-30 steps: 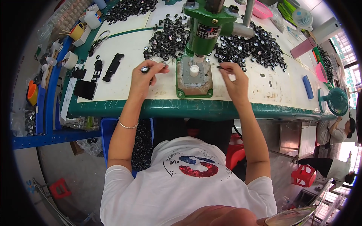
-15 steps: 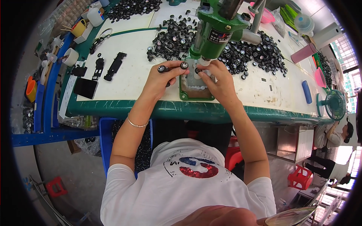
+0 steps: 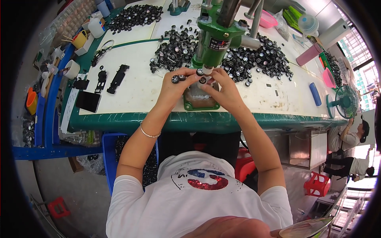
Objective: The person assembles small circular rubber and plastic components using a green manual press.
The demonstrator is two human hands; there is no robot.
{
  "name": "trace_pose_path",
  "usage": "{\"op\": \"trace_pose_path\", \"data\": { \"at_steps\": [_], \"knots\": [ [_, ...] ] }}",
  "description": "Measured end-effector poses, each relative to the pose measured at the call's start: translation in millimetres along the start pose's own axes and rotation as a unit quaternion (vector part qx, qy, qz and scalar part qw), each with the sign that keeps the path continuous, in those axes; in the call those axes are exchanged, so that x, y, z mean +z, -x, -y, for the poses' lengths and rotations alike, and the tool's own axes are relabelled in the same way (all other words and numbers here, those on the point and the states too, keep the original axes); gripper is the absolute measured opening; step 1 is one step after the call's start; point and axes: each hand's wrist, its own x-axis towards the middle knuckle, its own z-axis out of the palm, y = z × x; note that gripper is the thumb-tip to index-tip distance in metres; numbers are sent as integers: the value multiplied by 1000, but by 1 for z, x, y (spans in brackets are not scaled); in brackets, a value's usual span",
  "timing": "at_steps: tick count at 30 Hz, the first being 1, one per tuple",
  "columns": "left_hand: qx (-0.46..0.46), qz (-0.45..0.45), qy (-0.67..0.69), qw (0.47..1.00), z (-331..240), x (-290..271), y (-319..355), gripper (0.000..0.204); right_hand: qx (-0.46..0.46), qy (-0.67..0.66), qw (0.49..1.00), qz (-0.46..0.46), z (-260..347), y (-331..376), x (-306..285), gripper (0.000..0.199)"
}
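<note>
Small black toy wheels (image 3: pixel 175 79) with silver spokes stick out of my left hand (image 3: pixel 171 88), whose fingers are closed around them. From its fingertips another wheel (image 3: pixel 199 72) shows right under the head of a green bench press (image 3: pixel 214 48). My right hand (image 3: pixel 225 90) pinches a black wheel (image 3: pixel 203 80) just below that one, over the press base (image 3: pixel 201 104). The two hands nearly touch in front of the press. Fingers hide any axles between the wheels.
Heaps of wheels lie left (image 3: pixel 174 49) and right (image 3: pixel 258 59) of the press, with another pile (image 3: pixel 137 18) farther back. Black toy chassis parts (image 3: pixel 118 79) and a dark phone-like slab (image 3: pixel 88 101) lie at left. A green fan (image 3: pixel 346 102) stands at the right edge.
My left hand has moved in toward my right, bringing its front wheel close to the one in my right hand under the press head. The whole view has shifted slightly.
</note>
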Motion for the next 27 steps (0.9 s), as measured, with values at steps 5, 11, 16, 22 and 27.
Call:
{"op": "trace_pose_path", "data": {
  "at_steps": [5,11,16,22,27],
  "knots": [
    [33,4,10,999,5,11,-5,19,24,-102,993,-63,-16,4,-22,47],
    [51,7,0,999,5,16,-5,17,127,-220,952,-170,-6,-40,-100,32],
    [85,9,-50,995,0,16,-6,15,-38,-365,927,-82,55,-123,-159,36],
    [110,23,-65,992,-3,21,-8,14,14,-417,880,-227,100,-165,-149,23],
    [108,13,-72,991,1,17,-5,15,-51,-374,874,-307,126,-135,-137,21]
  ]
}}
